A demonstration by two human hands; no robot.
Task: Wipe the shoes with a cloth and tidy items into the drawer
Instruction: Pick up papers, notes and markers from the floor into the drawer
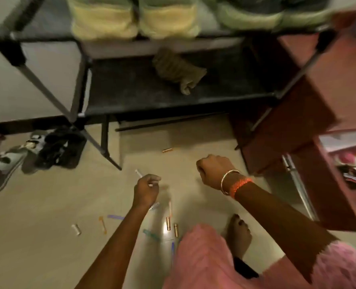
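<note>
Evidently, the tidying half of the task was under way: small items lay scattered on the pale tiled floor (pixel 48 215), among them two copper-coloured cylindrical cells (pixel 171 225) near a bare foot (pixel 238 234), a silver cylinder (pixel 76 229), a lone copper cell (pixel 167 150) farther out, and several thin coloured sticks, too blurred to be named. The left hand (pixel 145 190) was held low over the floor, its grip closed round a slim white stick (pixel 139 174) whose end projected past the knuckles, presumably gathered so that several pieces could be carried at once. The right hand (pixel 214 171), ringed at the wrist by a metal bangle and an orange band, was curled into a fist; whether anything was enclosed could not be told. The open reddish-brown wooden drawer (pixel 335 163) stood at the right, with assorted contents inside, well apart from both hands. A crumpled olive cloth (pixel 178 69) had been left on the lower shelf of the black metal shoe rack (pixel 173 97), while pale yellow-green shoes (pixel 135 19) were ranged on the upper shelf and dark sandals (pixel 54 149) lay on the floor beside the rack.
</note>
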